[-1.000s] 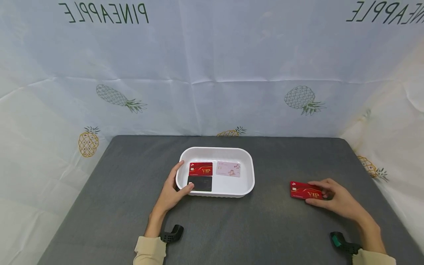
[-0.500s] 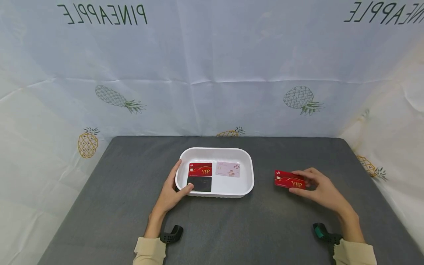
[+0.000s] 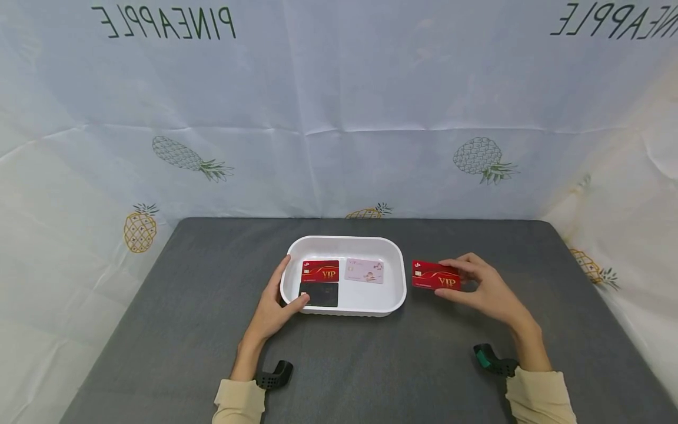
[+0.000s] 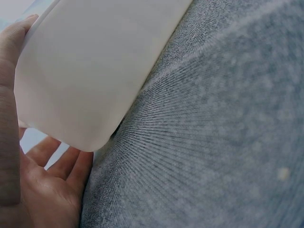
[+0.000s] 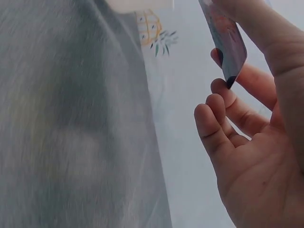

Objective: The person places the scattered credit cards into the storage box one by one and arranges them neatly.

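A white plastic tray (image 3: 362,299) sits on the dark table, with a red VIP card (image 3: 320,270), a black card (image 3: 324,293) and a pink card (image 3: 364,271) lying flat in it. My left hand (image 3: 269,315) holds the tray's left end, thumb over the near rim and fingers along the outer side. In the left wrist view the tray's pale outer wall (image 4: 95,71) fills the space beside the thumb. Just right of the tray, my right hand (image 3: 487,292) pinches another red VIP card (image 3: 430,275) by its right edge, raised off the table.
Dark grey cloth covers the table (image 3: 371,365). A white curtain (image 3: 339,176) printed with pineapples hangs behind its far edge and down both sides. Each wrist wears a black mount, the left one (image 3: 275,375) and the right one (image 3: 495,360).
My right hand has carried the red card leftward and a little away from me, from the table's right side to near the tray. The left hand and tray have stayed in place.
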`<state>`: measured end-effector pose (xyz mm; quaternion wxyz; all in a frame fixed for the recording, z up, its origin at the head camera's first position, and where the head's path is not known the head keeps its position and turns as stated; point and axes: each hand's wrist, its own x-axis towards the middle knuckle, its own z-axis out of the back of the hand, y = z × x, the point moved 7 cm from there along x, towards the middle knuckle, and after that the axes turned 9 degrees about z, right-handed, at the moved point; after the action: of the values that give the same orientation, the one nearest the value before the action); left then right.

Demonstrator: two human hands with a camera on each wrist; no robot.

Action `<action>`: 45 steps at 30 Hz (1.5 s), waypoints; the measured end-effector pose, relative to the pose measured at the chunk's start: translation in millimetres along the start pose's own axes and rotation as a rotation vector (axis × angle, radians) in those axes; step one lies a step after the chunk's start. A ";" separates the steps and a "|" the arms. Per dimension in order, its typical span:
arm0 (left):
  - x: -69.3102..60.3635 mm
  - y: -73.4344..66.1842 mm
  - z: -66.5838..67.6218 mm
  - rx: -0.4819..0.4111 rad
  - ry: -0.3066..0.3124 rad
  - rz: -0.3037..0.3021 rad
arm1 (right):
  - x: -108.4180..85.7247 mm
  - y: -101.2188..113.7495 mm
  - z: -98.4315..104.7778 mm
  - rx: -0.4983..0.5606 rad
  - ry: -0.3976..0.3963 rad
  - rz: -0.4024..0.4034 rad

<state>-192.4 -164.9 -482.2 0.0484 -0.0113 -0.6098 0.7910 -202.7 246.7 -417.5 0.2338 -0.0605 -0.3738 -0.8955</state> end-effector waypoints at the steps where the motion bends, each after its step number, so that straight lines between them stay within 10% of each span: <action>1: 0.0 0.1 0.1 0.001 -0.001 0.001 | 2.4 2.5 -1.6 0.004 -0.001 0.005; 45: 0.4 1.3 -0.3 0.013 -0.004 0.027 | 78.5 76.1 -92.0 0.173 0.084 0.150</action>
<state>-192.9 -164.9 -483.5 0.0368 -0.0177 -0.6046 0.7955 -230.6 106.7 -412.1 0.3200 -0.0302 -0.4337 -0.8418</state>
